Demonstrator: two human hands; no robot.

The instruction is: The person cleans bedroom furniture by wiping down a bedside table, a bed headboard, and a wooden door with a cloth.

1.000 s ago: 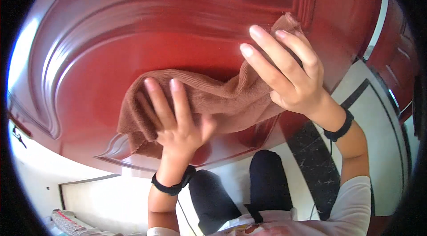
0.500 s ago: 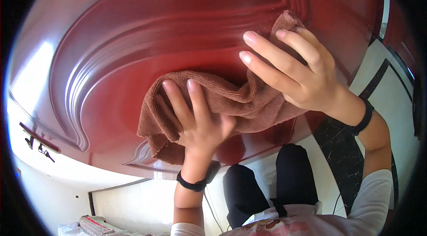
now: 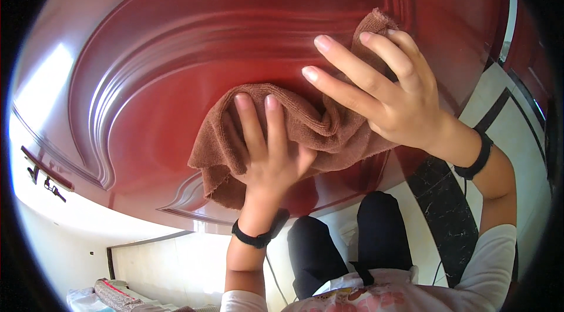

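A brown terry cloth (image 3: 294,121) lies bunched against a glossy dark-red door (image 3: 194,36) with raised curved mouldings. My left hand (image 3: 267,162) presses its left part to the panel, two fingers stretched up over the fabric and others tucked in a fold. Higher up, my right hand (image 3: 390,91) holds the other end under its palm. Its forward fingers spread past the cloth over the red surface, and a corner of the cloth sticks up behind them. The right thumb is hidden.
At the far left edge is a door handle plate with keys (image 3: 47,174). My dark-trousered legs (image 3: 385,232) stand below the door. Pale floor tiles with a black marbled strip (image 3: 443,218) lie to the right. A rolled grey textile (image 3: 120,297) is at the lower left.
My left hand and its part of the cloth have shifted slightly right and up. The right hand has moved a little left, still on the cloth. The whole view has shifted slightly.
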